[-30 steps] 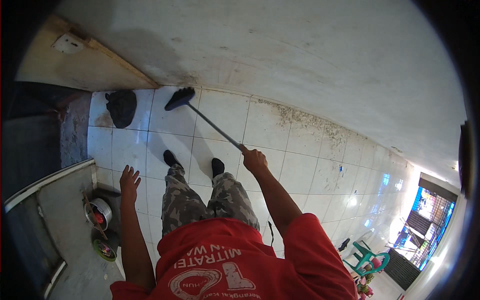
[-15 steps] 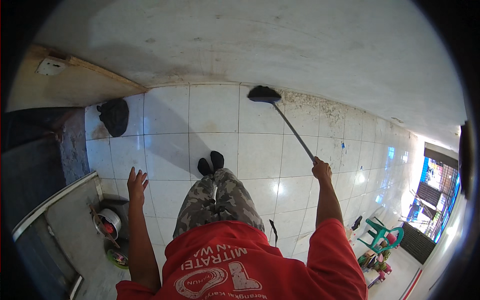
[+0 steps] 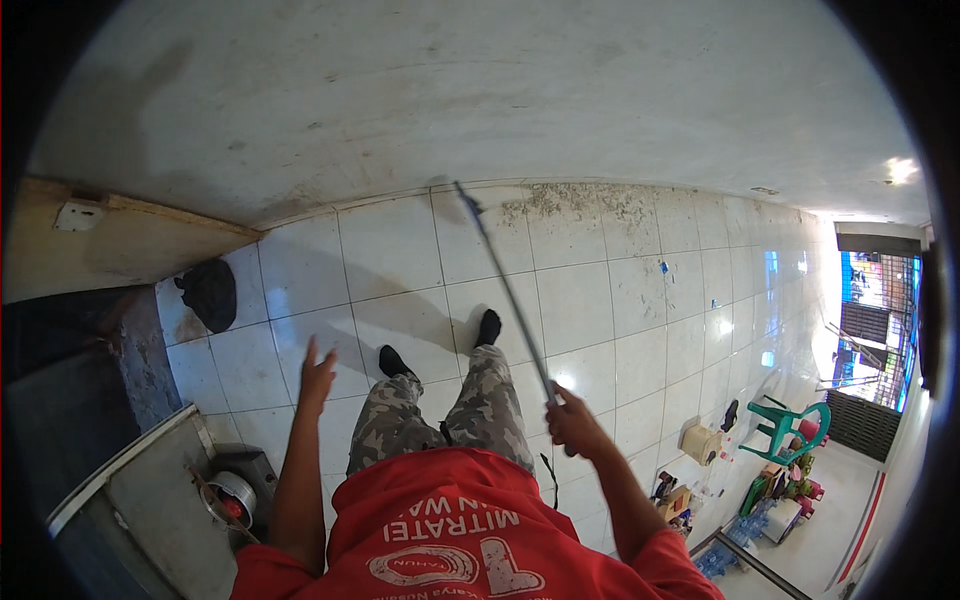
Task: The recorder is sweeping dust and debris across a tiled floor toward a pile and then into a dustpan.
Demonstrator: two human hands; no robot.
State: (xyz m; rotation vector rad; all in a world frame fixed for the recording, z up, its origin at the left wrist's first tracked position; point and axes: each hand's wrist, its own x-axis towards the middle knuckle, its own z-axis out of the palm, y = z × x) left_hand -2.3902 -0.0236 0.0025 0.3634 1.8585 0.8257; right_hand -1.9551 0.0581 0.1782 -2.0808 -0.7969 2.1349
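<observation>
The right hand [image 3: 577, 422] grips a long-handled broom [image 3: 510, 290]; beyond the loosely spread left hand [image 3: 318, 378] lies a black bag [image 3: 211, 297].

The floor [image 3: 640, 362] is white square tile, dark-jointed and glossy. Brownish grit [image 3: 570, 200] litters its edge along the wall; a blue scrap [image 3: 664, 267] lies nearby. A black plastic bag [image 3: 210, 296] slumps at left. At right stand a beige jerrycan [image 3: 702, 444] and a green plastic chair [image 3: 782, 414].
</observation>
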